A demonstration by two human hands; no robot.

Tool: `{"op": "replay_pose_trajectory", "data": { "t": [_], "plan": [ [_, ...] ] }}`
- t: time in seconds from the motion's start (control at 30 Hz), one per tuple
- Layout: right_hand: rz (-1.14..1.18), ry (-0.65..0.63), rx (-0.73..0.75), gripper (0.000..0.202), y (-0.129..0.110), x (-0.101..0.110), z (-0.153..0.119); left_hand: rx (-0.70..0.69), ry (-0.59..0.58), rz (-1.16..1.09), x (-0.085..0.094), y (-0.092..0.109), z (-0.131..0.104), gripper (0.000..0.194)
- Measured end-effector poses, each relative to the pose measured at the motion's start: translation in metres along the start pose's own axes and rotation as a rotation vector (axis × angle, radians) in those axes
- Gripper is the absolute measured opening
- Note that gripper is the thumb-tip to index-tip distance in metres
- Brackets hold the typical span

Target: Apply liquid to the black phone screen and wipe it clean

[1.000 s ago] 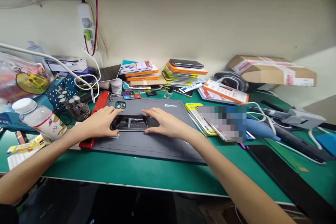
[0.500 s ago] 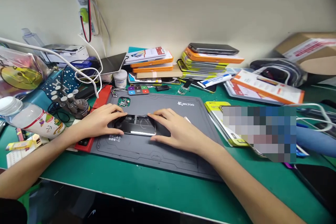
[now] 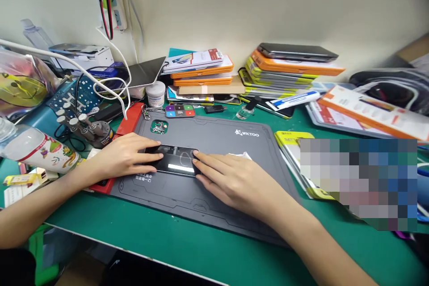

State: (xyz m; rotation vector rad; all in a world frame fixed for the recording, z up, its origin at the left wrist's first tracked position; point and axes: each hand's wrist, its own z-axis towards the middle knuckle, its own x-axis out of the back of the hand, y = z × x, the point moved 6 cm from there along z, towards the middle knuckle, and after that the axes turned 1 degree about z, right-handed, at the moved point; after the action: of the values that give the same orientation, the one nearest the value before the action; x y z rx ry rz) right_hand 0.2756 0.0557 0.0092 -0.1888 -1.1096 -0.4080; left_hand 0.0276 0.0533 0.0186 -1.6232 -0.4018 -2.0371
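A phone (image 3: 177,157) with a dark, shiny screen lies lengthwise on the grey work mat (image 3: 187,196). My left hand (image 3: 124,154) grips its left end, thumb at the near edge, one finger at the far edge and another on the glass. At the right end, my right hand (image 3: 234,181) has two fingertips on the screen and the thumb at the near edge. A bright reflection crosses the lower part of the glass. Just beyond my right hand sits a small white piece (image 3: 240,155), partly hidden by it.
Small screws fill a recess (image 3: 159,127) in the mat. A red device (image 3: 129,120) borders it on the left, near a screwdriver holder (image 3: 97,133) and a bottle (image 3: 42,149). Behind are a white jar (image 3: 156,94), a small glass bottle (image 3: 248,108) and stacked orange boxes (image 3: 203,73).
My fingers have shifted inward from the phone's edges onto its screen, the right hand's fingers now closer together. The whole view has moved slightly; the phone stays on the mat.
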Motion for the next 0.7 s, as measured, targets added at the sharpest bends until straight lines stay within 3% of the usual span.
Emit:
{"op": "replay_pose_trajectory", "data": {
  "t": [0.13, 0.53, 0.7],
  "plan": [
    [-0.007, 0.0, 0.002, 0.034, -0.002, -0.001, -0.001, -0.037, 0.007, 0.089, 0.001, 0.005, -0.003, 0.033],
    [-0.088, -0.066, 0.022, 0.035, -0.012, -0.004, -0.001, 0.001, 0.069, -0.05, 0.002, -0.003, -0.003, 0.029],
    [-0.231, -0.066, 0.109, 0.034, -0.022, -0.01, -0.006, 0.043, 0.053, -0.053, 0.003, -0.005, 0.0, 0.029]
  ]
}}
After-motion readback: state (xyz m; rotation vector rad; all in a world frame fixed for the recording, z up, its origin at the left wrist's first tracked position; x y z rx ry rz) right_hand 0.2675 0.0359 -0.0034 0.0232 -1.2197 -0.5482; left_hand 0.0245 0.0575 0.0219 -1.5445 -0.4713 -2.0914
